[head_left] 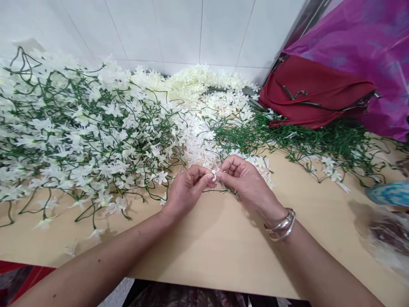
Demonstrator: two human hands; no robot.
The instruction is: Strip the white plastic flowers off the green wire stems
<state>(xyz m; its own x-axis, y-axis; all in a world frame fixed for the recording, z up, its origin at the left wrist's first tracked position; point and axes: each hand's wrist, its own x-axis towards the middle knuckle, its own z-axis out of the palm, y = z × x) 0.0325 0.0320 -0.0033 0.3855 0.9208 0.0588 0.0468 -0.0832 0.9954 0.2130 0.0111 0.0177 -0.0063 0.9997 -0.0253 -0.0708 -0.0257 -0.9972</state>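
My left hand (pixel 187 189) and my right hand (pixel 246 181) meet at the middle of a tan table (pixel 223 247), fingertips pinched together around a small white artificial flower (pixel 214 173). A thin green stem (pixel 223 190) runs under my right hand. Silver bangles (pixel 283 224) circle my right wrist. Just beyond my fingers lies a heap of loose white petals and stamens (pixel 204 145). A large spread of green stems with white flowers fitted (pixel 79 136) covers the table's left side.
Bare green stems (pixel 319 140) pile up at the right, in front of a red bag (pixel 316 91) and purple plastic sheet (pixel 361 47). Cream flower heaps (pixel 198 83) lie against the white tiled wall (pixel 179 30). A blue object (pixel 388 192) and clear plastic (pixel 388 238) sit far right.
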